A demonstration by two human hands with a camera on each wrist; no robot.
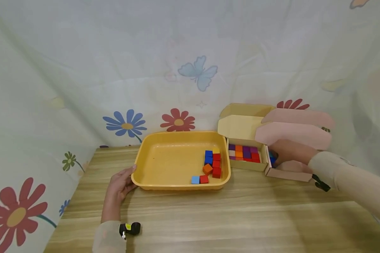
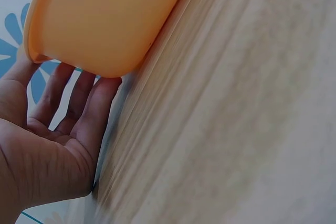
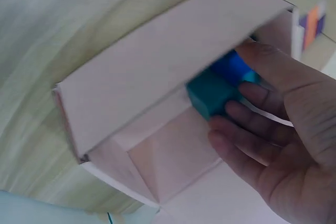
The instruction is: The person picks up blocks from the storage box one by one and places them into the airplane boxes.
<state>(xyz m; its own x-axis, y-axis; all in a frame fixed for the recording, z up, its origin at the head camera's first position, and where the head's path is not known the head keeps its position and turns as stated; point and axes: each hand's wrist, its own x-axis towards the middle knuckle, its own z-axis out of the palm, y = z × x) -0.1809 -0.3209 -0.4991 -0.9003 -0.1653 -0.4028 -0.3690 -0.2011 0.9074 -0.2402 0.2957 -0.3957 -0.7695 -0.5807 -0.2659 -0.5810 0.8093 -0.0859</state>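
Observation:
At the left end of a yellow tray, my left hand rests its fingertips on the rim and outer wall. Its fingers are fairly straight against the tray's side in the left wrist view. Inside the tray, cubes stand toward the right, including an orange cube and a light blue cube. Reaching into an open pink box, my right hand holds a teal cube between thumb and fingers. A blue cube is right beside it, partly hidden by the thumb and box wall.
Between the tray and pink box, an open cream box holds several red, orange and purple cubes. Both boxes' lids lean back toward the floral cloth. Wooden tabletop stretches in front of the tray.

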